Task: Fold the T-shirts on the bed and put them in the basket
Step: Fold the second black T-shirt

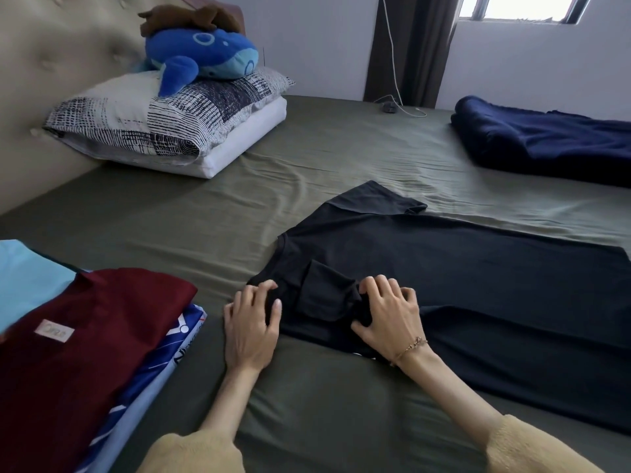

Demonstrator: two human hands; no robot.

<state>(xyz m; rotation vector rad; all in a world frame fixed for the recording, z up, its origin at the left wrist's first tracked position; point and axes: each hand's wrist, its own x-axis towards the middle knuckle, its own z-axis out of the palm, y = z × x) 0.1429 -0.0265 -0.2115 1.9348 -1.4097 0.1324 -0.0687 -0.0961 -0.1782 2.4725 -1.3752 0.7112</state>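
Observation:
A black T-shirt (461, 278) lies spread flat across the olive bed sheet (324, 158), collar toward the left. Its near sleeve is folded in over the chest. My left hand (251, 322) grips the shoulder edge of the shirt with curled fingers. My right hand (389, 315) pinches the bunched fabric of the folded sleeve. At the left edge lies a pile of T-shirts: a maroon one (75, 353) on top, a light blue one (27, 281) behind it, and a blue-and-white printed one (160, 363) beneath. No basket is in view.
Two stacked pillows (164, 124) with a blue whale plush (201, 56) and a brown plush (191, 17) sit by the padded headboard (58, 56). A folded navy blanket (546, 141) lies at the far right. A charger cable (392, 63) hangs near the dark curtain (409, 46).

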